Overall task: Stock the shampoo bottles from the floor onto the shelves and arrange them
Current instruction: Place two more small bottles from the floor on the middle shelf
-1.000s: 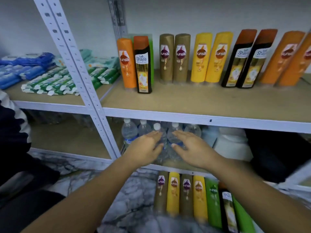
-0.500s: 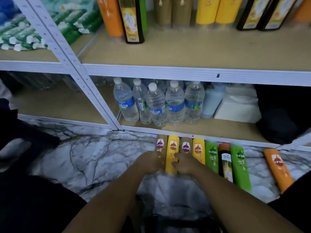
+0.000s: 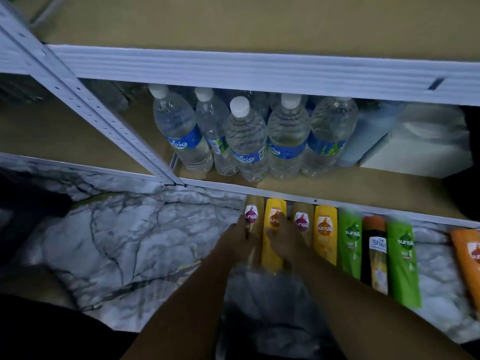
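Head view, left hand: the left hand point(image 3: 242, 239) is resting against the left edge of the leftmost brown bottle point(image 3: 253, 215). The blur and dim light are hiding whether its fingers are wrapping it, so I cannot tell the grip.
Head view, right hand: the right hand point(image 3: 284, 241) is lying over the yellow bottle point(image 3: 272, 252) with its fingertips near the label, just beside the second brown bottle point(image 3: 302, 220). I cannot tell whether it is grasping or only touching.
Where the bottles are: the shampoo row is lying flat on the marble floor point(image 3: 124, 235) against the foot of the rack. Continuing right are another yellow bottle point(image 3: 324, 229), two green ones, a black one point(image 3: 375, 255) and an orange one point(image 3: 467, 253).
Shelves: water bottles point(image 3: 246, 141) are standing on the bottom shelf. The upper shelf board point(image 3: 259, 19) is showing above the white rail.
Step in hand: probably picking up bottles from the left end of the row, one per hand.
Doing it well: each hand should be closing round one bottle's middle and lifting straight up, so that the neighbours are not dragged askew. It should then be clearing the white rail before swinging upward.
Risk: smooth, tapered bottles may be slipping if they are pinched near the cap end.
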Available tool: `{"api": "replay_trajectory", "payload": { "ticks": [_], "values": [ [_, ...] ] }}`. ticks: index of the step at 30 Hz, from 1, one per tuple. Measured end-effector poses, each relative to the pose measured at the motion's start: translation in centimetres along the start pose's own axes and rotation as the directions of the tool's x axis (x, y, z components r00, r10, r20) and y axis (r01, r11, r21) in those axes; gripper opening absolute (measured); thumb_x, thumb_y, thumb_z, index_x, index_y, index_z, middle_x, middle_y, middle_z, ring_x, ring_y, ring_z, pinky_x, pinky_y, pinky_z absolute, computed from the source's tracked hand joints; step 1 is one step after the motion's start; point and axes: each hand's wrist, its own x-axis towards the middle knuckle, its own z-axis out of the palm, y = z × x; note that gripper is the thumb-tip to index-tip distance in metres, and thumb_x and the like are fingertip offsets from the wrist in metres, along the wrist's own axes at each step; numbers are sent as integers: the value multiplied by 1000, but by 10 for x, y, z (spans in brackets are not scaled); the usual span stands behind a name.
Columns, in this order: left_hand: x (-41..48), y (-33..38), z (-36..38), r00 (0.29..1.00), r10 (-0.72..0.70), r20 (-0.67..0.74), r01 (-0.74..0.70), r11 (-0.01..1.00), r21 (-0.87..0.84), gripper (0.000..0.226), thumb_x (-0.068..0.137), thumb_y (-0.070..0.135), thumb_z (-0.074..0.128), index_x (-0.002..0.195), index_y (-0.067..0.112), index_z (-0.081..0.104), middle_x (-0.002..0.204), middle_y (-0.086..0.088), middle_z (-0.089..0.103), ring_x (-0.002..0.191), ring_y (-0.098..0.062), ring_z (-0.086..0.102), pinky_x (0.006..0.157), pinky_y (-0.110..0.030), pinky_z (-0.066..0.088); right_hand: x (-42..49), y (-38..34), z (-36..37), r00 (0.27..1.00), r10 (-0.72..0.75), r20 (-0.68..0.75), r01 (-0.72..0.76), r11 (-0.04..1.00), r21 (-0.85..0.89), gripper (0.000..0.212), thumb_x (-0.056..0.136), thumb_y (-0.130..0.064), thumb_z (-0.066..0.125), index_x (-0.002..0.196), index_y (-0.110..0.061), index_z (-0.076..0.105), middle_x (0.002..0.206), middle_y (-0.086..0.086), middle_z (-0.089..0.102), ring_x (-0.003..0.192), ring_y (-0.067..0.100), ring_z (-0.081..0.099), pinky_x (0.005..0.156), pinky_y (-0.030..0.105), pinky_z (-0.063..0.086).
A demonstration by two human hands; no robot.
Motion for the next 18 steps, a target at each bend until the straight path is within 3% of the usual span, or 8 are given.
{"api": "replay_trajectory", "payload": {
  "ticks": [2,6,10,14,16,18],
  "values": [
    [9,3,3,998,-50,-26,48,996,-73,61,98,43,56,148,18,34,130,-9,63,117,-31,62,91,-32,46,6,2,8,999,2,-49,-1,1000,24,62,99,-30,59,152,-17,29,149,11,47,134,31,49,105,41,44],
    [22,-8,8,984,-144,-101,126,978,-167,50,90,34,70,128,16,43,120,-6,66,109,-28,65,86,-34,48,11,1,24,996,27,-89,-20,996,87,62,90,-26,72,140,-24,34,141,9,52,126,32,56,99,44,50],
    [29,-28,7,974,-197,-114,162,952,-260,70,60,46,83,112,24,41,107,-1,70,96,-22,70,85,-41,58,17,-1,32,996,52,-66,-41,986,162,79,83,-24,79,143,-26,27,139,8,52,124,33,56,96,43,51],
    [39,-64,24,968,-243,-66,214,931,-295,92,43,61,84,120,33,42,112,-4,66,99,-23,68,86,-45,60,25,-3,35,992,119,32,-123,968,217,99,81,-21,81,154,-20,14,145,8,48,130,32,52,103,45,48],
    [31,-62,20,967,-249,-48,222,924,-310,94,44,58,88,123,29,45,113,-6,64,99,-21,67,86,-42,60,27,-1,39,990,128,64,-139,970,201,98,79,-23,83,153,-18,19,145,7,48,130,30,51,103,44,48],
    [25,-59,18,970,-238,-40,207,907,-367,93,45,48,94,121,25,46,113,-5,65,97,-19,68,84,-40,61,28,3,41,985,141,99,-159,966,202,87,76,-24,85,146,-17,34,138,6,54,124,27,56,98,41,50]
  ]
}}
